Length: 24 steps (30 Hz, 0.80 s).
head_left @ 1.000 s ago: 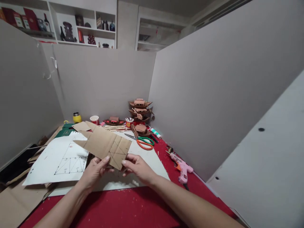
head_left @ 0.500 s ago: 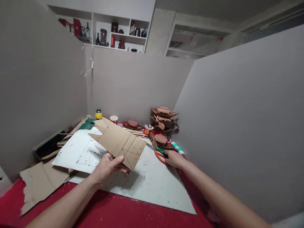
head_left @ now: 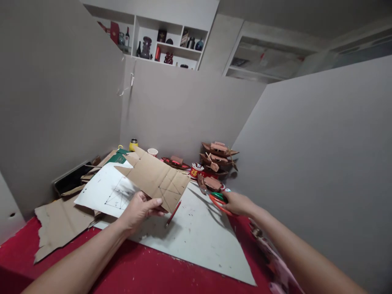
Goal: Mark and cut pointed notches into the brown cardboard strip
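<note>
My left hand [head_left: 141, 208] grips the near edge of a brown cardboard piece [head_left: 154, 178] marked with pencil lines, holding it above the white board [head_left: 199, 237]. My right hand [head_left: 237, 203] is closed around the handles of the green and orange scissors [head_left: 218, 199] at the board's right side, just in front of the small wooden boat models [head_left: 218, 157]. A red pencil [head_left: 173, 213] lies on the board under the cardboard's near corner.
A white sheet with a drawn triangle grid [head_left: 107, 192] lies left of the cardboard. Torn cardboard [head_left: 59, 223] sits at the left on the red table [head_left: 137, 271]. Paper cups [head_left: 152, 152], a yellow jar [head_left: 133, 144] and grey partition walls [head_left: 306, 163] surround the space.
My right hand let go of the cardboard, reached right and closed on the scissors. My left hand keeps the cardboard alone. The view swung left, and the pencil now shows.
</note>
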### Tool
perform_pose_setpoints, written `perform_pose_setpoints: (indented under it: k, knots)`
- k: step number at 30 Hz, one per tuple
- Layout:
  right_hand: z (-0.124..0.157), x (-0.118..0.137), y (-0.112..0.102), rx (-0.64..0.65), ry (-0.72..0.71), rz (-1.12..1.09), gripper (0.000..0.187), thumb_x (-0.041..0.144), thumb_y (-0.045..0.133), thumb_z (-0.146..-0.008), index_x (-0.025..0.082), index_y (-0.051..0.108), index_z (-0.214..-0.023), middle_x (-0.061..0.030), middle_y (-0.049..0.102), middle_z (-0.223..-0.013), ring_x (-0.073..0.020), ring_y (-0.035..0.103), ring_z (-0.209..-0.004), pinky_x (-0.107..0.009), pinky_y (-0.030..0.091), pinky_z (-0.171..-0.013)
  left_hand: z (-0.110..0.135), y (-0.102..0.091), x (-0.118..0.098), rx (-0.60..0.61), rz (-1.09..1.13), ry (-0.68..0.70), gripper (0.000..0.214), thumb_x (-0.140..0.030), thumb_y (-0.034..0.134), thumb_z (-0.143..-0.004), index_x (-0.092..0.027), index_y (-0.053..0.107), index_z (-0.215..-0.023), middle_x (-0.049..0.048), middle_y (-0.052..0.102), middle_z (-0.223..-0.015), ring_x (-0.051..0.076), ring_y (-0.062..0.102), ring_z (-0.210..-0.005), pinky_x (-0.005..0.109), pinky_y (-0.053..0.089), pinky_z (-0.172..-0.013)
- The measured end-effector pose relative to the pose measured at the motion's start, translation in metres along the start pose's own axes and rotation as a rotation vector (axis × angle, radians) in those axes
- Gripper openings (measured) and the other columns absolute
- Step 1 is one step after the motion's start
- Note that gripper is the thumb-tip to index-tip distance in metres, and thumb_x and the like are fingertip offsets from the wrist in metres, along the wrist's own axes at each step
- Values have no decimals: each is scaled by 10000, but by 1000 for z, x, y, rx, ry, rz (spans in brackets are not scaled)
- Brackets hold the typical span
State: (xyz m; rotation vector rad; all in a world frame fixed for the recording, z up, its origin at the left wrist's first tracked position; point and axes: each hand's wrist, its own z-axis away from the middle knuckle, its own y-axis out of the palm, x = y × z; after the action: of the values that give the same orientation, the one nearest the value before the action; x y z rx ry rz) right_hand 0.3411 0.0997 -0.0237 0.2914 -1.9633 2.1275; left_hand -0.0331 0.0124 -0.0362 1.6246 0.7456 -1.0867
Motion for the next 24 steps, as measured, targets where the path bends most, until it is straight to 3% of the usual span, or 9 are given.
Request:
perform_pose_setpoints:
  k: [3, 5, 8, 11, 17, 21, 24]
  knots:
    - [28, 3, -12, -76, -24, -180, 230, 307, 589, -953, 168, 613, -1135, -68, 634, -1136, -212, 645, -924, -387, 556, -782, -1, -1, -2, -21, 13, 3, 245, -321, 820, -686, -97, 724, -705, 95, 743, -675, 200, 708, -654, 273, 563, -640]
    - [50, 9, -11, -142, -67, -337, 220, 325, 585, -930, 150, 592, -1062, -51, 655, -936, -206, 646, -793, -336, 548, -695, -1, -1, -3, -19, 22, 0, 217, -305, 815, -699, -108, 729, -729, 84, 752, -702, 192, 709, -666, 267, 567, -649]
    - [84, 28, 4, -198, -147, -577, 249, 373, 478, -919, 188, 472, -1085, 13, 577, -691, -182, 610, -608, -295, 514, -568, -1, -1, -6, -20, 10, -1, 204, -297, 815, -701, -116, 738, -756, 83, 761, -732, 198, 711, -679, 275, 574, -652]
    - [112, 52, 34, -157, -200, -743, 256, 444, 466, -883, 213, 444, -991, 53, 500, -569, -158, 533, -466, -265, 449, -454, -2, 0, -9, -29, -34, 1, 223, -318, 812, -705, -108, 746, -745, 100, 759, -717, 217, 715, -695, 281, 576, -655]
    - [143, 97, 81, 47, -336, -863, 311, 532, 553, -846, 228, 490, -855, 66, 452, -577, -118, 420, -447, -226, 363, -419, 2, 7, -22, -68, -32, 59, 242, -330, 818, -691, -106, 736, -653, 105, 745, -656, 223, 714, -670, 281, 571, -647]
    - [154, 104, 85, 102, -504, -824, 355, 555, 607, -807, 217, 528, -881, 24, 489, -700, -151, 451, -606, -256, 419, -565, 5, 15, -35, -28, -51, 103, 232, -322, 794, -719, -95, 750, -716, 120, 757, -710, 227, 715, -691, 292, 568, -665]
    - [155, 100, 85, 44, -535, -773, 412, 637, 552, -810, 233, 520, -887, 0, 502, -719, -183, 465, -642, -281, 427, -592, 0, 19, -42, -30, -50, 150, 233, -314, 793, -719, -103, 757, -812, 120, 765, -770, 221, 713, -700, 292, 569, -659]
